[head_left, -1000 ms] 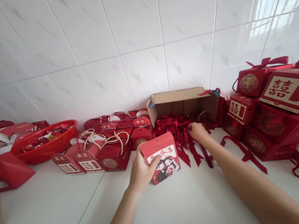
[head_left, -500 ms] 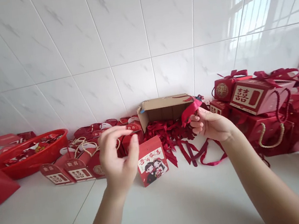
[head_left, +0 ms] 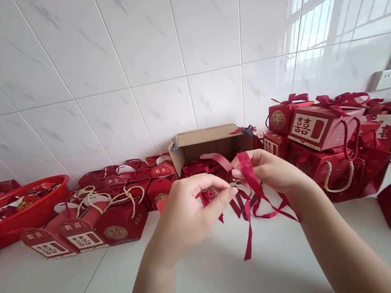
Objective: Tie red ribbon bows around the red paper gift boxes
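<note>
Well, the ribbon from my head view: a dark red ribbon (head_left: 245,166) hangs in the air over the countertop (head_left: 209,286), one stretch draped across my right fingers and a paler end pointing off to the left.
Right hand: my right hand (head_left: 272,169) is drawn into a pinch, thumb against fingers, with the ribbon caught in it; a light, flat grip should hold the shiny cloth without creasing it.
Left hand: my left hand (head_left: 187,214) is curled, thumb and fingertips nearly together just beside the right; I cannot tell whether any ribbon lies between them.
Fingertips meeting: I think it best to take the strip by its edges with the left tips, then slide along it so that any twist falls out.
Hanging tails: strips dangle below my right hand, the lowest tail (head_left: 247,249) ending in front; whether all are one length I can't tell, so I'd part them gently.
Ribbon pile: the tangled ribbons (head_left: 198,168) lie in the cardboard box (head_left: 212,134) behind my hands; a snag could drag more out, so a slow lift seems wise.
Red gift box: the red gift box (head_left: 162,204) is mostly hidden behind my left hand; I'd watch my knuckles there, lest I knock it.
</note>
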`<state>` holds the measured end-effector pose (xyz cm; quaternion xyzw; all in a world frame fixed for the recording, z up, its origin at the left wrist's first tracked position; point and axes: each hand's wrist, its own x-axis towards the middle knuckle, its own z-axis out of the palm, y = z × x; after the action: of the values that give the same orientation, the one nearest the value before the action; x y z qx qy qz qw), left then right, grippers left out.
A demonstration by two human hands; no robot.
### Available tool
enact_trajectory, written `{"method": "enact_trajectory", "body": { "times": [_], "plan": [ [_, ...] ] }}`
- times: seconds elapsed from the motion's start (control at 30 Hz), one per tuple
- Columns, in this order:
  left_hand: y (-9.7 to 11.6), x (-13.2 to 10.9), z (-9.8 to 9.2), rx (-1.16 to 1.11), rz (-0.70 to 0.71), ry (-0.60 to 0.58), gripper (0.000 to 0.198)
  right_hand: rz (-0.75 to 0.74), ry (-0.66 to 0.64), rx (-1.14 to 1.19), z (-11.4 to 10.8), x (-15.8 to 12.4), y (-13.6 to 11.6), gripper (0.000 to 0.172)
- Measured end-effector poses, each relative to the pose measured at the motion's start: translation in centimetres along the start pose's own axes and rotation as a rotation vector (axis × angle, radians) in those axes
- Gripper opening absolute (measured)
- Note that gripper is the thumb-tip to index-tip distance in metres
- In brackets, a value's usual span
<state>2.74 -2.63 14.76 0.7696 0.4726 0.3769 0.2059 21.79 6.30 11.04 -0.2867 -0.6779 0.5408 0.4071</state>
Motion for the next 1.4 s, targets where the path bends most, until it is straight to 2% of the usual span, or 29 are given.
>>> {"method": "enact_trajectory", "body": {
  "times": [0.1,0.13,0.17,0.2,0.27,0.33,0.37,0.4,0.47,0.5,0.53,0.57,0.67,0.8,0.83,0.87,0.93,1.07,1.13,1.2,1.27,1.4],
  "plan": [
    [-0.5,0.2,-0.5,0.063,-0.036,0.055,0.022,0.147,0.323,-0.617,-1.2,0.7,0.9,0.006],
    [-0.7,0.2,-0.6,0.086,-0.048,0.07,0.022,0.201,0.37,-0.741,-1.7,0.8,1.3,0.008],
    [-0.9,0.3,-0.7,0.104,-0.055,0.081,0.021,0.251,0.359,-0.805,-2.3,0.9,1.6,0.007],
    [-1.1,0.3,-0.8,0.114,-0.051,0.093,0.02,0.296,0.296,-0.818,-2.8,0.8,1.7,0.005],
    [-1.3,0.4,-0.9,0.112,-0.03,0.121,0.017,0.365,0.093,-0.785,-3.7,0.4,1.7,0.008],
    [-1.5,0.3,-1.1,0.097,-0.013,0.153,0.016,0.305,-0.067,-0.68,-4.3,0.0,1.5,0.007],
    [-1.5,0.2,-1.2,0.089,-0.014,0.167,0.016,0.207,-0.046,-0.602,-4.6,0.0,1.4,0.011],
    [-1.5,0.2,-1.3,0.083,-0.02,0.181,0.017,0.095,0.065,-0.535,-4.8,0.0,1.4,0.019],
    [-1.4,-0.1,-1.6,0.078,-0.026,0.204,0.017,-0.056,0.416,-0.478,-5.3,0.3,1.9,0.028],
    [-1.3,-0.2,-1.8,0.079,-0.025,0.212,0.017,-0.057,0.567,-0.497,-5.5,0.5,2.3,0.028],
    [-1.2,-0.3,-1.9,0.081,-0.023,0.218,0.017,-0.018,0.646,-0.532,-5.7,0.7,2.7,0.025],
    [-1.1,-0.3,-2.0,0.085,-0.02,0.222,0.017,0.04,0.651,-0.567,-5.9,0.8,3.0,0.022],
    [-0.9,-0.5,-2.3,0.102,-0.011,0.233,0.016,0.124,0.523,-0.595,-6.0,0.9,3.3,0.021],
    [-0.9,-0.5,-2.4,0.115,0.0,0.251,0.017,-0.027,0.752,-0.531,-5.5,0.8,2.7,0.028],
    [-0.9,-0.4,-2.5,0.115,0.007,0.251,0.016,-0.028,0.766,-0.504,-5.3,0.8,2.6,0.027],
    [-1.0,-0.4,-2.5,0.115,0.013,0.243,0.016,-0.004,0.732,-0.487,-5.0,0.8,2.4,0.026],
    [-1.2,-0.3,-2.4,0.119,0.011,0.209,0.015,0.026,0.566,-0.376,-4.3,0.7,1.9,0.027],
    [-1.2,0.0,-1.5,0.116,0.024,0.178,0.014,-0.137,0.194,0.28,-1.8,-0.1,0.2,0.026],
    [-0.8,0.0,-0.9,0.076,0.077,0.193,0.013,-0.161,0.003,0.482,-0.2,-0.6,-0.5,0.024],
    [-0.1,-0.2,-0.4,0.015,0.142,0.168,0.012,-0.155,-0.154,0.539,1.3,-1.0,-0.9,0.021],
    [0.6,-0.5,-0.1,-0.044,0.193,0.13,0.011,-0.155,-0.259,0.562,2.3,-1.4,-0.9,0.018],
    [1.6,-1.1,-0.1,-0.124,0.235,0.116,0.008,-0.197,-0.351,0.556,3.0,-1.8,-0.9,0.011]
  ]
}}
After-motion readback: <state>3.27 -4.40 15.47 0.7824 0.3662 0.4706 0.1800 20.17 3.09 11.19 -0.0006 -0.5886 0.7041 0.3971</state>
